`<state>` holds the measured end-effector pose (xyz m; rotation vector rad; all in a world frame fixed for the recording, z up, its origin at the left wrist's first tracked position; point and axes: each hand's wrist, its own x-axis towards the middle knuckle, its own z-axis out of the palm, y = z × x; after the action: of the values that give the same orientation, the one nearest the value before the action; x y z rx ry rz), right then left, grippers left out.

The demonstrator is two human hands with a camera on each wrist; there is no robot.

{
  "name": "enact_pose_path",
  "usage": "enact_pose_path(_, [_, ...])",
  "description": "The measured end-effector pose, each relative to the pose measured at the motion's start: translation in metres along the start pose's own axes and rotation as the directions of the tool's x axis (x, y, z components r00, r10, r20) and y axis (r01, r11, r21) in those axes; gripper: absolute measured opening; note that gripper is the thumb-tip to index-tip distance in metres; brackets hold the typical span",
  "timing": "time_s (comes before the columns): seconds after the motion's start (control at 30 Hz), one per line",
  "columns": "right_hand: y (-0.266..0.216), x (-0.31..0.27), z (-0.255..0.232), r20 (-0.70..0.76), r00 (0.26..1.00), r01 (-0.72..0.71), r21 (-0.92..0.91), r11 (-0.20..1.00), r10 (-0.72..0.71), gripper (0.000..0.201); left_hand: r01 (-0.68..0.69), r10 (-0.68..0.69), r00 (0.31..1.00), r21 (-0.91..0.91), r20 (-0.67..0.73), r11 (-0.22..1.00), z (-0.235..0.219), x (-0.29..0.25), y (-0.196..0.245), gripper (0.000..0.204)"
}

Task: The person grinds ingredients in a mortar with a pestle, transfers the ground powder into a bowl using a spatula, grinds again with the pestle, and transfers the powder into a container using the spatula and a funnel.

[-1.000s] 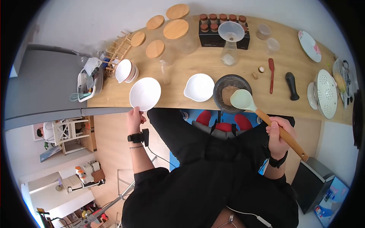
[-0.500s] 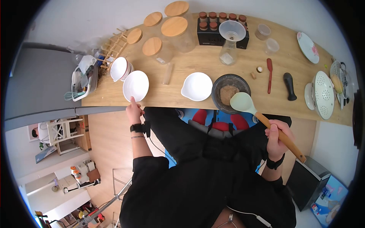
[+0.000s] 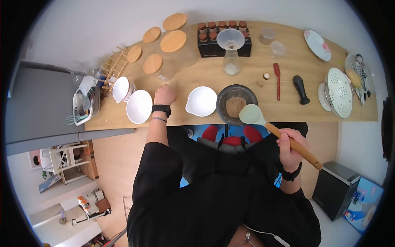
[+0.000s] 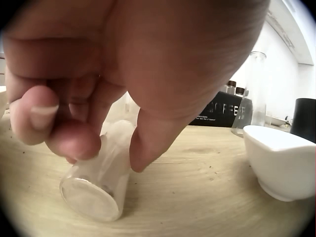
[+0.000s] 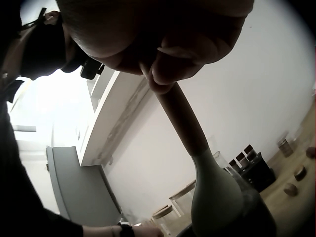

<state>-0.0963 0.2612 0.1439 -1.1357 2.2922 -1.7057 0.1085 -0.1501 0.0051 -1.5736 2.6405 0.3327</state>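
Left hand [image 3: 164, 96] moved, half-closed around tube [image 4: 101, 182].

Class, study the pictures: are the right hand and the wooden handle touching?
Touching: the head view shows the right hand with its fingers curled round the wooden handle.

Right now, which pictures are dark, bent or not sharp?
Head view: the tabletop bows, the picture's corners are black. Left wrist view: pale highlights on the clear tube, the near left hand looks soft. Right wrist view: right hand in deep shadow, bright washed-out patch at left.
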Motion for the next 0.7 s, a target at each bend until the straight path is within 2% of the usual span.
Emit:
enact_pose_path(0.07, [0.000, 0.000, -0.002, 0.009, 1.000, -0.001, -0.011, 1.000, 0.001, 0.006, 0.040, -0.040, 0.997, -0.001, 0.060, 0.999, -0.001, 0.003, 0.003, 0.041])
enact_pose_path(0.13, [0.001, 0.000, -0.002, 0.025, 1.000, 0.008, -0.024, 1.000, -0.007, 0.006, 0.030, -0.029, 0.998, -0.004, 0.053, 1.000, -0.002, 0.001, 0.007, 0.037])
enact_pose_path(0.2, [0.000, 0.002, -0.001, 0.028, 1.000, 0.011, -0.030, 1.000, -0.010, 0.005, -0.064, 0.053, 0.996, -0.159, -0.071, 0.985, -0.006, -0.002, 0.008, 0.036])
enact_pose_path(0.27, [-0.002, 0.004, 0.000, 0.040, 0.999, 0.017, -0.033, 0.999, -0.015, 0.005, -0.066, 0.056, 0.997, -0.216, -0.050, 0.974, -0.006, 0.000, 0.008, 0.041])
enact_pose_path(0.33, [-0.001, 0.005, 0.002, 0.042, 0.998, 0.039, -0.018, 0.999, -0.038, 0.005, -0.134, 0.072, 0.982, -0.377, -0.173, 0.916, -0.004, -0.002, 0.006, 0.045])
enact_pose_path(0.43, [-0.002, 0.006, 0.005, 0.039, 0.999, 0.039, -0.007, 0.999, -0.039, 0.005, -0.094, -0.007, 0.977, -0.459, -0.213, 0.883, 0.002, 0.003, 0.004, 0.048])
enact_pose_path(0.67, [-0.003, 0.010, 0.003, 0.047, 0.998, 0.036, -0.037, 0.999, -0.034, 0.005, -0.043, -0.049, 0.983, -0.477, -0.179, 0.878, -0.001, -0.002, 0.002, 0.051])
enact_pose_path(0.7, [-0.002, 0.012, 0.002, 0.036, 0.999, 0.037, -0.048, 0.998, -0.035, 0.005, 0.004, -0.085, 0.981, -0.417, -0.174, 0.909, 0.000, -0.005, -0.003, 0.048])
